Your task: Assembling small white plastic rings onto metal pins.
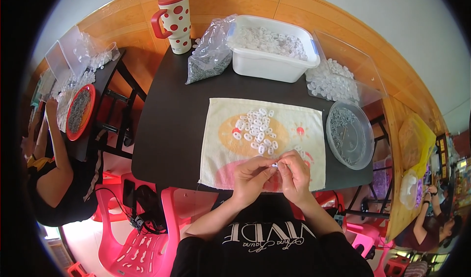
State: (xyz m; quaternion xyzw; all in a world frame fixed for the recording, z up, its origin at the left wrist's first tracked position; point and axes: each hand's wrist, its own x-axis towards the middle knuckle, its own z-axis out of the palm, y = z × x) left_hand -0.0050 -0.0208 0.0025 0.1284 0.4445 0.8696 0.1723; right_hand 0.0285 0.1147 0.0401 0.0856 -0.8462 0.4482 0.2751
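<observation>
Over the near edge of a cream towel [216,130], my left hand [251,178] and my right hand [296,175] meet fingertip to fingertip. Both are closed in a pinch on one small white plastic piece [274,165], mostly covered by the fingers. Just beyond them lies a loose pile of small white oval plastic pieces [256,126], which seem to have holes. A few paler pieces [299,150] rest beside my right hand on the towel. To the right stands a round clear tub [360,139] with small grey parts [342,122] inside.
At the back of the black table [169,125] stand a spotted tumbler [176,24], a bag of grey parts [208,63], a white bin [270,66] of clear pieces and a clear box [363,93] of white pieces. A pink chair [171,218] is nearby; other people sit at both sides.
</observation>
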